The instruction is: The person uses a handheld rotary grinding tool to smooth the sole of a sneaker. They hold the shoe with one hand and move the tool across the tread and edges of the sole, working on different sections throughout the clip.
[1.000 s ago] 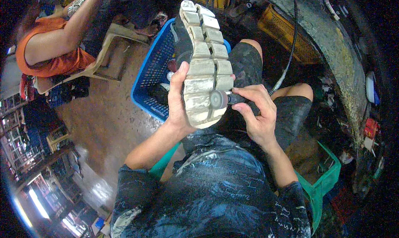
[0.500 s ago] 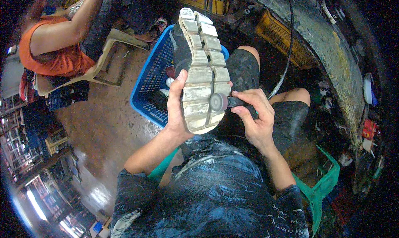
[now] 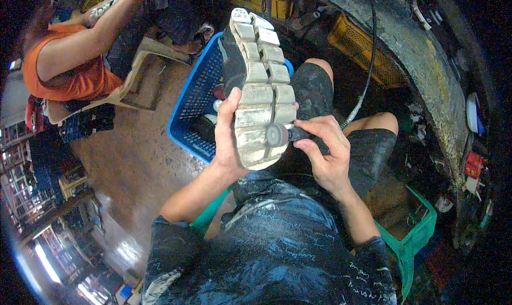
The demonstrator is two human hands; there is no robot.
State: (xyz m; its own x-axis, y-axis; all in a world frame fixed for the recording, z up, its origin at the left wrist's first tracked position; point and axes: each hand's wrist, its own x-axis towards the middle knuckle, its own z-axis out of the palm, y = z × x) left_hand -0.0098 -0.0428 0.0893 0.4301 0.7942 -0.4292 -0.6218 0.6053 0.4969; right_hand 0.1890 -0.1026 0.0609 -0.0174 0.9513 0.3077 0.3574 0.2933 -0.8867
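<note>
A dark shoe (image 3: 257, 94) is held up sole outward, its off-white sole split into ribbed blocks by a long groove and cross grooves. My left hand (image 3: 228, 131) grips it round the left edge near the heel, thumb on the side. In my right hand (image 3: 326, 147) is a black rotary grinder (image 3: 303, 135), pinched between thumb and fingers. Its round grey-red grinding wheel (image 3: 277, 135) lies over the groove in the heel part, apparently against the sole. A cable-like shaft (image 3: 356, 109) runs from behind my right hand up to the top.
Behind the shoe stands a blue plastic basket (image 3: 184, 110) with shoes inside. At the left, another person in an orange top (image 3: 74, 62) sits on a pale chair (image 3: 133, 81). A green chair (image 3: 413, 235) is at the lower right, and a yellow crate (image 3: 368, 54) stands beyond my knees.
The grinding wheel and my right hand have shifted slightly left and down across the heel. The shoe has barely moved. The other person's arm has shifted a little.
</note>
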